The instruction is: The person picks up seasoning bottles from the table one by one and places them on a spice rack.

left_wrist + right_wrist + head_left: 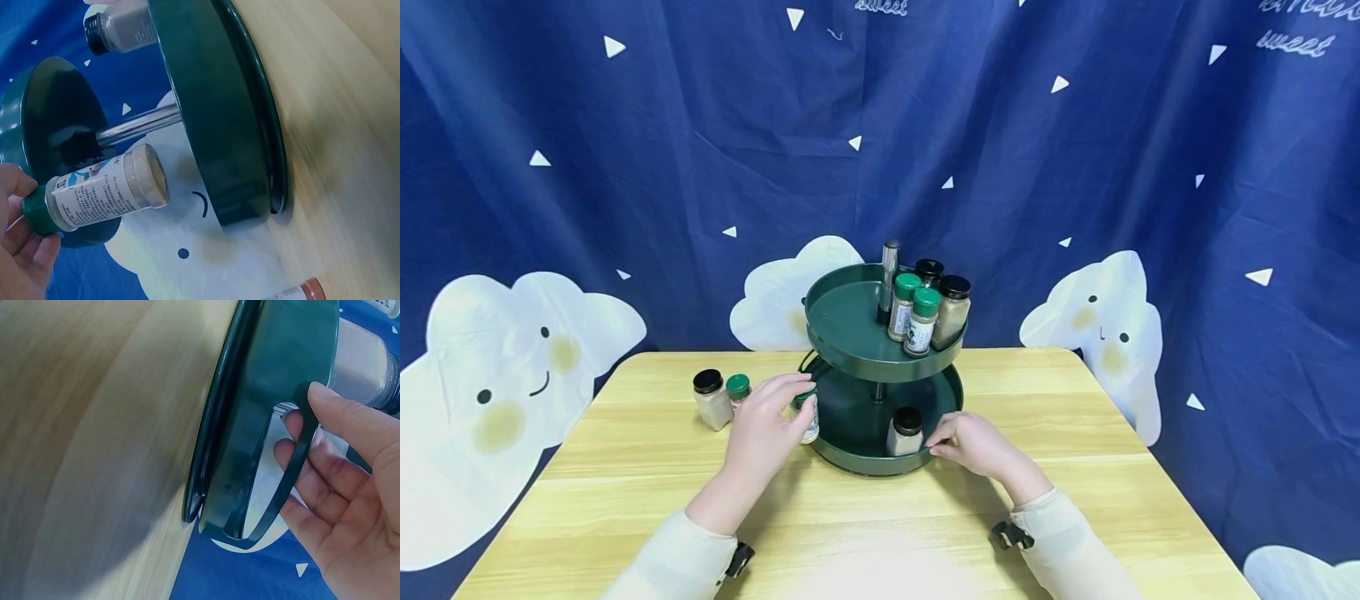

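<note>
Now | left fingers [45,253] pinch jar [103,190] (seemingly clear of tray [215,112]) | right fingers [340,472] grip rim [275,509]

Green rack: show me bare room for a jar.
Free: the upper tier left of its post; the lower tier left of its black-lidded jar. Crowded: the upper tier's right side, where four jars cluster.

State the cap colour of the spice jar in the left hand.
The spice jar has a green cap, best seen in the left wrist view.
</note>
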Available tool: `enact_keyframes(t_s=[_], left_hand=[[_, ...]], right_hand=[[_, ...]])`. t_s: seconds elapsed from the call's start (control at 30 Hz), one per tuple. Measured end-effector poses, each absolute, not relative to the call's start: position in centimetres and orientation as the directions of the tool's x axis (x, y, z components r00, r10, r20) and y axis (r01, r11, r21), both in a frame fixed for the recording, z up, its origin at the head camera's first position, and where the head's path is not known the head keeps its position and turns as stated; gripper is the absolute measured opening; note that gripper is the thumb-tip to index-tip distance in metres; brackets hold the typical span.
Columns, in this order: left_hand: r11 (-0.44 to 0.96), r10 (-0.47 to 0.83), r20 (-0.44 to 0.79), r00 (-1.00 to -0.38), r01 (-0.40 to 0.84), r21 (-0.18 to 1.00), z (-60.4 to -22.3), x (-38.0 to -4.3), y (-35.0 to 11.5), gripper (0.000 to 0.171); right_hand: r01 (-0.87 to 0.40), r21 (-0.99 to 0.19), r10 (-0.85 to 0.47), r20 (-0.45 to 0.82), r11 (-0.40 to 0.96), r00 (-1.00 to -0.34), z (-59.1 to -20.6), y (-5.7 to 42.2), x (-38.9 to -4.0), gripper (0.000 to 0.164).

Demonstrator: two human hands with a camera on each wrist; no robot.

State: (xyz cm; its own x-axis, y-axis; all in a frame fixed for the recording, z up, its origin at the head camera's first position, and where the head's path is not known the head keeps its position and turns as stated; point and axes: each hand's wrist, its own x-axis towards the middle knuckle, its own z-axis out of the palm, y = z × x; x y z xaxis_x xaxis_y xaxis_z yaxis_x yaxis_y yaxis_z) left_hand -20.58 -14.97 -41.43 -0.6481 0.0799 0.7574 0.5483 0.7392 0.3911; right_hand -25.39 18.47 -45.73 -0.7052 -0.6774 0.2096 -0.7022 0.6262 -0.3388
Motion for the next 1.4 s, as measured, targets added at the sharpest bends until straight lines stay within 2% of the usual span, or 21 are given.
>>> enact_keyframes(t_s=[0.43,0.8,1.1,1.4], left_hand=[[0.737,0.128,0.739,-0.661,0.562,0.375,-41.6,-20.9,-13.1,0.016],[0.703,0.164,0.796,-0.583,0.635,0.32,-42.6,-21.8,-11.8,0.015],[0.692,0.197,0.778,-0.597,0.647,0.32,-43.6,-22.3,-10.7,0.015],[0.673,0.274,0.767,-0.58,0.685,0.279,-44.8,-22.8,-9.7,0.015]], right_hand=[[-0.701,-0.34,-0.679,0.203,0.627,-0.706,-45.6,18.5,-25.3,0.008],[-0.696,-0.339,-0.675,0.201,0.633,-0.71,-45.6,18.5,-25.3,0.008],[-0.698,-0.337,-0.676,0.2,0.632,-0.709,-45.6,18.4,-25.3,0.008],[-0.696,-0.335,-0.677,0.194,0.635,-0.71,-45.6,18.4,-25.3,0.008]])
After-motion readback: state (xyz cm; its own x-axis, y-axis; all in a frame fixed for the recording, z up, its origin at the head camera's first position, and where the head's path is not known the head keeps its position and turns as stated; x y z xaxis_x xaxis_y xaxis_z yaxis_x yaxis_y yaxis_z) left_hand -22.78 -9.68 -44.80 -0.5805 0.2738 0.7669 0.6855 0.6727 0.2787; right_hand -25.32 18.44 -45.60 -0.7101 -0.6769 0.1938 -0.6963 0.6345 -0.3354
